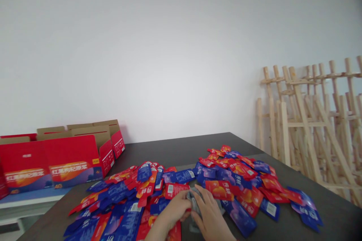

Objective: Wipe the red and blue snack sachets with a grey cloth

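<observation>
A crumpled grey cloth (194, 200) is bunched between my two hands, low in the middle of the view. My left hand (178, 208) is closed with its fingers curled on the cloth's left side. From the right, my right hand (208, 211) presses over the cloth with bent fingers. Whether anything is wrapped inside the cloth is hidden. A red pouch (177, 190) lies just beyond my left hand, and another red pouch (219, 189) is beside my right fingers. A blue pouch (239, 216) lies to the right of my right hand.
Red and blue pouches form a left pile (118, 196) and a right pile (234, 169) on the dark table (175, 152). Several open red cartons (73, 158) stand at the left on a white shelf unit (34, 205). Wooden easels (302, 120) lean by the wall at right.
</observation>
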The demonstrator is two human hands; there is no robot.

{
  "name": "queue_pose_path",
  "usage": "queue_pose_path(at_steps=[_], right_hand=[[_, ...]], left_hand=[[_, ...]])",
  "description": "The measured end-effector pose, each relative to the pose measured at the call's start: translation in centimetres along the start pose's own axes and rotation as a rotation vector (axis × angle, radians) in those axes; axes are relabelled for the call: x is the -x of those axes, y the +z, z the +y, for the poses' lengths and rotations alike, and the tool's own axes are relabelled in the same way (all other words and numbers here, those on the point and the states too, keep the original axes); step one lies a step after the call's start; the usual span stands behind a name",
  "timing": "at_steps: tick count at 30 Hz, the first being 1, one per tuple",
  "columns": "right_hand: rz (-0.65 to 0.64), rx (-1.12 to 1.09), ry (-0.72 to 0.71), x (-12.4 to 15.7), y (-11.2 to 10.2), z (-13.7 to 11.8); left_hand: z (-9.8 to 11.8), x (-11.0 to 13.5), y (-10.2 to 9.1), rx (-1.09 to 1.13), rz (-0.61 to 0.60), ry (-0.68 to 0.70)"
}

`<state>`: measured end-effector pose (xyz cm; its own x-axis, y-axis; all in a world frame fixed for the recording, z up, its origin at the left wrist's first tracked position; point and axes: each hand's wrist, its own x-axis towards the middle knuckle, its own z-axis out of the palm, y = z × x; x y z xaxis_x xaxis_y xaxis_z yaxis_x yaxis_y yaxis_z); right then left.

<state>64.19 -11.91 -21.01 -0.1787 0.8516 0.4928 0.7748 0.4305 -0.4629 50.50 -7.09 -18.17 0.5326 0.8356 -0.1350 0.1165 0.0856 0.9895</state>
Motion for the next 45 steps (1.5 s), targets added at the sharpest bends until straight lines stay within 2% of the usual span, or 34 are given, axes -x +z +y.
queue_pose_path(at_steps=[4,10,13,15,17,23,27,29,32,34,38,40,42,45], right_hand=[[0.006,0.058,0.041,-0.1,1.0,1.2],[0.007,-0.028,0.139,-1.0,0.4,3.4],[0.14,-0.122,0.21,-1.6,-0.6,3.8],[0.259,-0.162,0.233,-1.9,-1.4,3.8],[0.314,-0.175,0.212,-2.0,-2.1,3.8],[0.256,-0.169,0.116,-1.5,-2.6,4.0],[0.311,-0.166,0.155,-1.6,-3.2,3.4],[0.287,-0.16,0.129,-1.4,-3.1,2.2],[0.141,-0.106,0.017,-0.9,-2.0,0.2],[0.086,-0.026,-0.01,-0.7,-0.9,-0.3],[0.128,0.101,0.075,-1.0,0.0,2.0],[0.125,0.101,0.112,-1.4,-0.7,3.9],[0.125,0.075,0.163,-1.9,-2.1,5.5],[0.192,0.02,0.245,-2.4,-4.4,6.4]], left_hand=[[0.6,0.2,-0.6,0.039,0.023,-0.054],[1.4,0.7,-3.4,0.204,0.073,-0.026],[1.0,0.4,-3.4,0.253,0.097,0.04],[0.6,0.1,-2.8,0.253,0.067,0.063],[0.3,-0.1,-2.3,0.231,0.027,0.054],[-0.2,-0.2,-2.1,0.139,-0.058,-0.033],[-0.4,-0.4,-1.8,0.027,-0.011,-0.052],[-0.4,-0.4,-1.4,-0.028,-0.003,-0.052],[-0.2,-0.1,-0.7,-0.071,-0.019,0.014],[-0.1,0.1,-0.6,-0.072,-0.036,0.038],[-0.3,-0.1,-1.3,-0.088,-0.082,-0.035],[-0.4,-0.4,-2.0,-0.157,-0.04,-0.026],[-0.4,-0.7,-2.5,-0.266,0.066,0.032],[0.1,-0.6,-3.1,-0.457,0.23,0.273]])
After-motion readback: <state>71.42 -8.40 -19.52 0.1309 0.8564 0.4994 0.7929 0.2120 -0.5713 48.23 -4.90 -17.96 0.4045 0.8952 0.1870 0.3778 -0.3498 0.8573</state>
